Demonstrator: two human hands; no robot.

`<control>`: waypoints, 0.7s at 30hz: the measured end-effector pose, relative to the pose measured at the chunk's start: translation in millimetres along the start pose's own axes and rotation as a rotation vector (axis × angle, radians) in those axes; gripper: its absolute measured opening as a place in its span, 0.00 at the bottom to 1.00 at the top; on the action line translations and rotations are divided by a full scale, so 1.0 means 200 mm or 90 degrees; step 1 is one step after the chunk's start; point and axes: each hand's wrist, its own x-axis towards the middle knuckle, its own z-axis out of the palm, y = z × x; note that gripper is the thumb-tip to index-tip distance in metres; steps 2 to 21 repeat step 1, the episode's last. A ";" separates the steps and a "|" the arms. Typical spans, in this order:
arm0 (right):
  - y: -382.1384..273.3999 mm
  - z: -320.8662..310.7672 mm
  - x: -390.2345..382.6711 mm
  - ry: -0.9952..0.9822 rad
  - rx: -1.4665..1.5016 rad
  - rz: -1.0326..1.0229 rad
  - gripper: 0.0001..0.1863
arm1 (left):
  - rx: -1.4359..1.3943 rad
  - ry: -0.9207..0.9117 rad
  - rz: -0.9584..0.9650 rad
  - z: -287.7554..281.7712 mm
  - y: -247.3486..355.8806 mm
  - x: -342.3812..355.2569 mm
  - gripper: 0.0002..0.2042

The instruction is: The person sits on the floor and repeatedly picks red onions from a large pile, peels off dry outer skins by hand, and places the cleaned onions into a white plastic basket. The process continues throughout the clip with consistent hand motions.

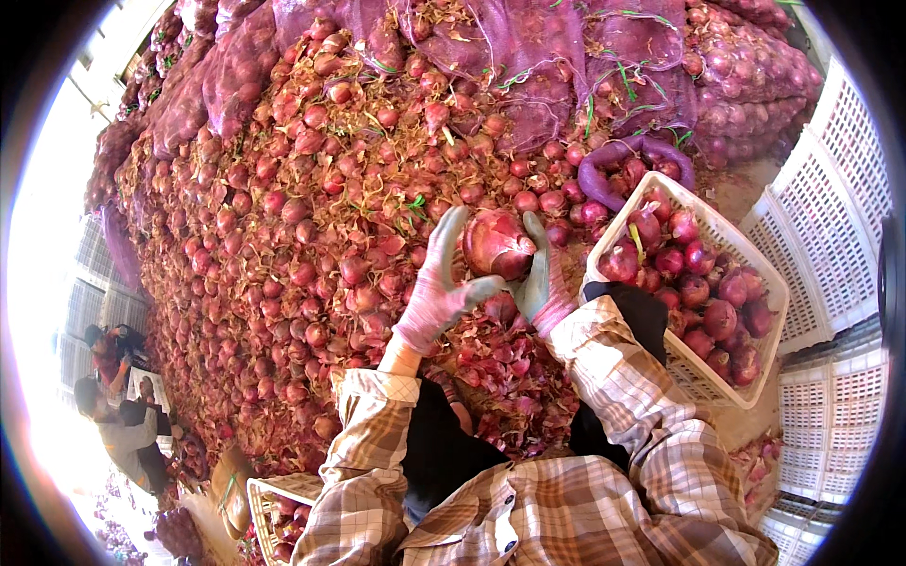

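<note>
A large red onion (495, 243) with loose papery skin is held up before me, above the heap. My right hand (541, 278), in a grey and pink work glove, closes on its right side. To the onion's left, my left hand (444, 281), gloved the same way, is open, its fingers raised and thumb stretched toward the right hand below the onion. Under both hands spreads a big heap of red onions (311, 245) mixed with dry skins. Peeled-off skins (519, 377) lie between my knees.
On my right stands a white plastic crate (773, 325) of cleaner red onions, beside a purple ring-shaped mesh roll (590, 179). Stacked white crates (830, 217) line the far right. Purple mesh sacks (538, 57) fill the back. Another crate (269, 486) sits lower left; people (132, 429) work at far left.
</note>
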 end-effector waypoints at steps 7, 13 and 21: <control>0.02 0.00 0.01 -0.002 0.001 0.005 0.38 | 0.089 -0.033 0.043 -0.02 0.01 0.01 0.51; 0.02 0.00 0.01 -0.002 0.001 0.005 0.38 | 0.089 -0.033 0.043 -0.02 0.01 0.01 0.51; 0.02 0.00 0.01 -0.002 0.001 0.005 0.38 | 0.089 -0.033 0.043 -0.02 0.01 0.01 0.51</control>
